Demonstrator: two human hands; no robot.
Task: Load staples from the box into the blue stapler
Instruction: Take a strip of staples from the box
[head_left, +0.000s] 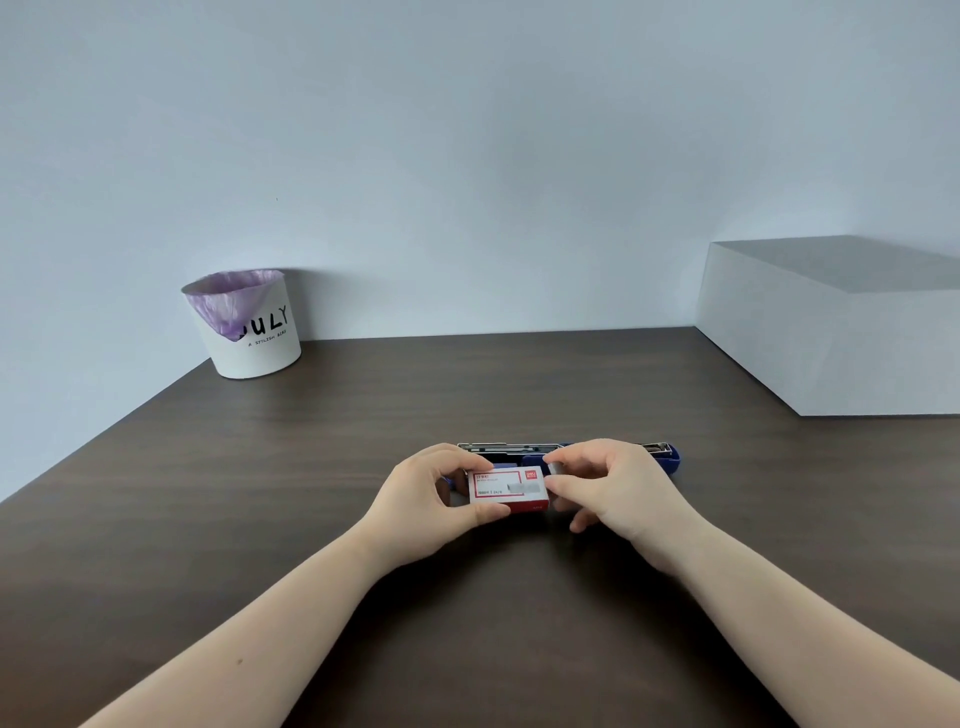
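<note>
A small red and white staple box (508, 490) is held just above the dark table, in the middle of the head view. My left hand (431, 493) grips its left end between thumb and fingers. My right hand (610, 483) pinches the box's right end, where a pale inner tray or flap (555, 468) sticks out a little. Just behind the box lies the blue stapler (670, 457), opened out flat with its metal staple channel (498, 447) showing; my hands hide its middle.
A white bin (249, 327) with a purple liner stands at the back left of the brown table (311, 467), against the wall. A large white box (841, 332) sits at the back right.
</note>
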